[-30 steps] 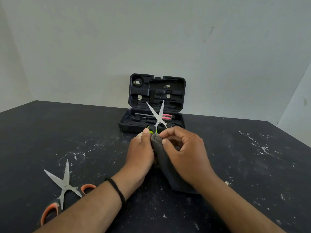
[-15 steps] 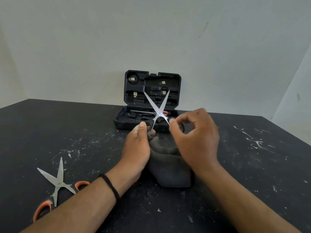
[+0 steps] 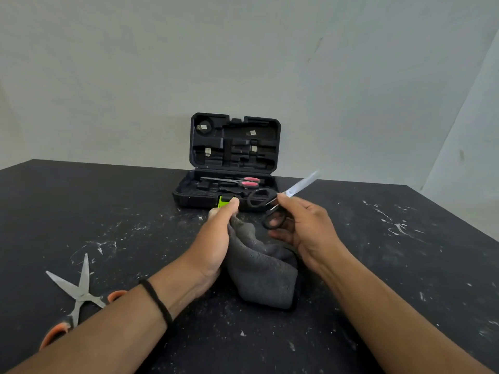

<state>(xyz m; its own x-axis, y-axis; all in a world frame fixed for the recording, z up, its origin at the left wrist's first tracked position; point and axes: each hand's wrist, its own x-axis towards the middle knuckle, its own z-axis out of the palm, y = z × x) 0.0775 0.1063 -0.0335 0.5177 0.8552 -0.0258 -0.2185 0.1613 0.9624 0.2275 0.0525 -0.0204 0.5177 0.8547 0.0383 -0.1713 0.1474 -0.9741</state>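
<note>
Midway, I'd judge: the right hand (image 3: 305,228) pinches black-handled steel scissors (image 3: 301,186), the left hand (image 3: 216,238) clutches the crumpled grey cloth (image 3: 262,271); pink-handled scissors (image 3: 247,182) lie in the black plastic case (image 3: 235,141), orange-handled scissors (image 3: 81,292) seem left to do.

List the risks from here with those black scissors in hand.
1. The right hand pinches the black-handled scissors near the pivot rather than by the loops. They may slip, or the blade may nick a finger.
2. The orange-handled scissors lie open on the table beside the left forearm. A sideways sweep could catch the blades.
</note>
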